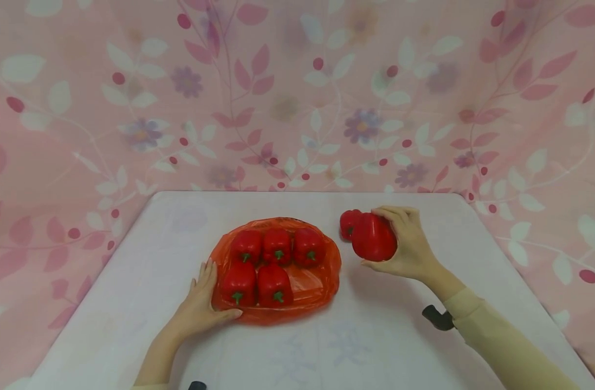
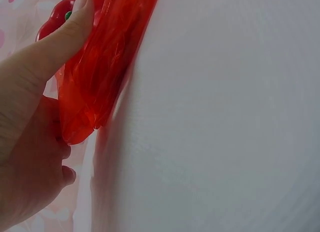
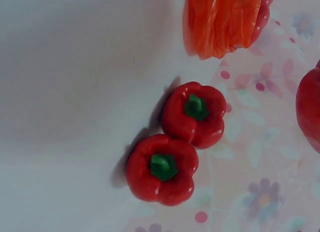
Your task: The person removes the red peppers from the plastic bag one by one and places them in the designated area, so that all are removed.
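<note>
My right hand [image 1: 403, 244] grips a red bell pepper [image 1: 374, 236] between thumb and fingers, to the right of an orange-red plastic bag [image 1: 314, 284]. Part of that pepper shows at the right edge of the right wrist view. Two more bell peppers [image 3: 162, 169] with green stems sit side by side on the table; in the head view the held one partly covers them. Spread along the bag's left side is my left hand [image 1: 200, 303], its fingers fairly straight and its thumb at the front rim. Several red peppers [image 1: 275, 284] lie inside the open-mouthed bag in two rows.
A white-covered table [image 1: 356, 346] carries everything. Pink floral cloth [image 1: 297, 97] hangs behind it and at both sides. A dark curved piece [image 1: 439, 318] is by the right wrist, and a smaller dark one [image 1: 197, 385] shows at the bottom edge near the left forearm.
</note>
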A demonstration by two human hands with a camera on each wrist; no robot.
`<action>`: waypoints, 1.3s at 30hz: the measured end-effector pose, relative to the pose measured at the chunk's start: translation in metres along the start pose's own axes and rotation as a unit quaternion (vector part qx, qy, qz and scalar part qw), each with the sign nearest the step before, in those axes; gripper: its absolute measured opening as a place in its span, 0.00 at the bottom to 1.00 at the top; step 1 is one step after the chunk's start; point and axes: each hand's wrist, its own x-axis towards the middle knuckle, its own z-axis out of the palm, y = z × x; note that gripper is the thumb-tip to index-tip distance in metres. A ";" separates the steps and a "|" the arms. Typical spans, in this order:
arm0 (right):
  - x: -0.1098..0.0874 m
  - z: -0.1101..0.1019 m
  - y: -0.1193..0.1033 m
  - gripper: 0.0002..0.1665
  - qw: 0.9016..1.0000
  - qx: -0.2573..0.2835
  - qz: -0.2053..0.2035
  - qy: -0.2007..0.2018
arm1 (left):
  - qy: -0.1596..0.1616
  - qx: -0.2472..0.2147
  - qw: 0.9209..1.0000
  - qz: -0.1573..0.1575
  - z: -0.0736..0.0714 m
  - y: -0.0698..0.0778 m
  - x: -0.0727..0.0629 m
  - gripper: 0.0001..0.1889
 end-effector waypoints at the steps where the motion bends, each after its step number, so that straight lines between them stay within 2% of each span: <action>1: -0.001 -0.001 0.001 0.58 1.000 -0.002 0.001 0.001 | 0.001 0.000 1.000 0.001 0.000 0.000 0.000 0.66; 21: -0.022 -0.015 0.025 0.58 0.999 -0.041 0.017 0.015 | -0.001 0.008 1.000 0.000 -0.003 0.004 0.000 0.66; 29: -0.030 -0.021 0.040 0.55 0.997 -0.064 0.026 0.026 | 0.000 0.009 1.000 0.003 -0.002 0.001 0.002 0.67; 39: -0.036 -0.024 0.053 0.56 0.996 -0.077 0.031 0.042 | -0.004 0.009 1.000 0.003 0.000 0.000 0.003 0.67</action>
